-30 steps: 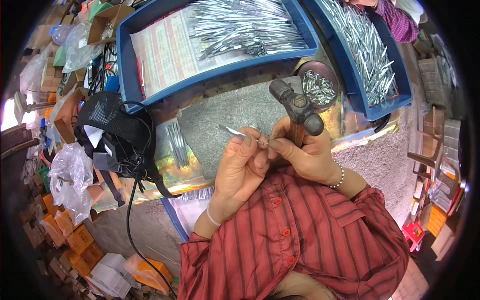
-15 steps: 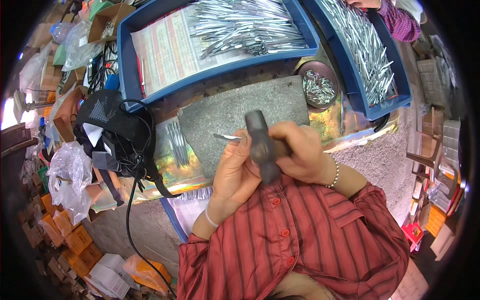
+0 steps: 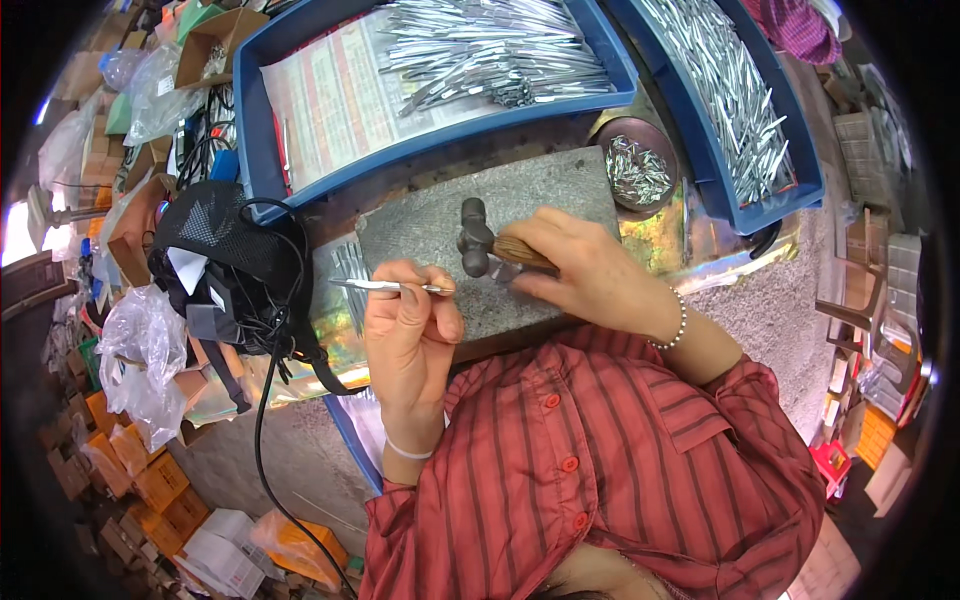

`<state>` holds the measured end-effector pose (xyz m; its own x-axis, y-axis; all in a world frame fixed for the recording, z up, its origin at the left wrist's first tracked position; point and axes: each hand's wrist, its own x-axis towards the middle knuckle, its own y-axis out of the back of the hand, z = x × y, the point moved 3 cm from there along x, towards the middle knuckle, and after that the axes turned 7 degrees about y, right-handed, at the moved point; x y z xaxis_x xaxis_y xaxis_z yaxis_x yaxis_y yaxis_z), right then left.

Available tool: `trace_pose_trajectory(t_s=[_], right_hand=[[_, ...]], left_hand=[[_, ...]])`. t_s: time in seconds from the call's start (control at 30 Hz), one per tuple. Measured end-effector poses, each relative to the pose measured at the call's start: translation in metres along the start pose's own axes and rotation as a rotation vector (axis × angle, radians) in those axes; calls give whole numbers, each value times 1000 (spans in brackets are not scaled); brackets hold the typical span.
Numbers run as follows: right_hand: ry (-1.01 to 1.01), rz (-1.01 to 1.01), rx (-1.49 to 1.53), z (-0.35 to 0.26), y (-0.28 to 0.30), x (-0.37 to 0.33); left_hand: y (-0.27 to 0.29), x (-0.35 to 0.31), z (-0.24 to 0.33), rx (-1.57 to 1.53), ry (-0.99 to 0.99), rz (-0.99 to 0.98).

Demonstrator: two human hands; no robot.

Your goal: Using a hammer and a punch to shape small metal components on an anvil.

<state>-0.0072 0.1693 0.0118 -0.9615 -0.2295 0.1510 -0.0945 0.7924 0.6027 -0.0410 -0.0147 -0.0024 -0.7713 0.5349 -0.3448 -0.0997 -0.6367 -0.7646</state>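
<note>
Between the thumb and fingertips of my left hand (image 3: 405,335) is a slim, pointed silver metal piece (image 3: 385,286), lying roughly level near the slab's left side. My right hand (image 3: 595,265) is closed around the wooden handle (image 3: 522,252) of a hammer (image 3: 474,238). Its dark ball-shaped head is over the grey slab (image 3: 540,185); whether it touches the surface I cannot tell. A small bundle of similar metal pieces (image 3: 350,265) lies at the slab's left edge, partly behind my left hand.
Beyond the slab stands a blue tray (image 3: 430,147) of slim metal pieces on printed paper; another blue tray (image 3: 745,215) is at right. A brown bowl (image 3: 664,150) holds small shiny parts. A black mesh bag (image 3: 215,240) with cables sits left. Another person's sleeve (image 3: 800,30) shows far right.
My left hand has moved left with the metal piece, away from my right hand. The hammer has swung forward and left, from near my chest to over the slab.
</note>
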Motion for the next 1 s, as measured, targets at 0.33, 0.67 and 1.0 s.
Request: trace_pose_trajectory(t_s=[0.33,0.67,1.0], right_hand=[[-270,74,335,21,13,-23],[-157,165,556,29,10,-44],[-189,184,581,30,11,-42]], left_hand=[[-8,9,-7,588,-145,73],[-12,13,-16,911,-196,119],[-15,14,-20,935,-273,147]])
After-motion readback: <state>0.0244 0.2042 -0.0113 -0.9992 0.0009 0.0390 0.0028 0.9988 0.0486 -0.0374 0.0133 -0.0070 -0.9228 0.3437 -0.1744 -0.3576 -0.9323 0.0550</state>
